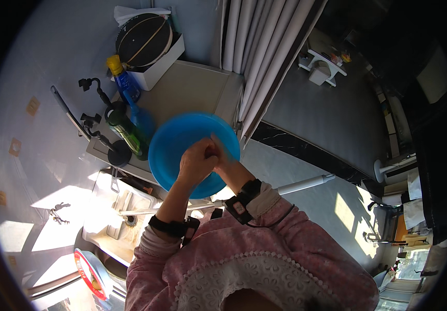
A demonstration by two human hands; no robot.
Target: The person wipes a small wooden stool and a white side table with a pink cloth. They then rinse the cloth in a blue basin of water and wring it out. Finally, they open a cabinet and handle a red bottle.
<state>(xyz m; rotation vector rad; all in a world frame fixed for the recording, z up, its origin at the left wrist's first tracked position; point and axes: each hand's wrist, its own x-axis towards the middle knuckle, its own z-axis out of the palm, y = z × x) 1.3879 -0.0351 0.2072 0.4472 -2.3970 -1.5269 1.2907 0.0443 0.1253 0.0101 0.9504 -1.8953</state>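
A round blue plastic basin is in front of me, at the edge of a pale cabinet top. Over it, my left hand and my right hand are pressed together, the left one curled and partly covering the right. Motion blurs the right fingers. Whether anything small lies between the hands is hidden. Black straps with small devices circle both wrists, and pink sleeves are pushed back behind them.
Left of the basin stand a green bottle, a blurred blue bottle, a yellow-capped blue bottle and a black round-based gooseneck stand. A ball rests in a white box. Nearby are a curtain, a sink and a white pole.
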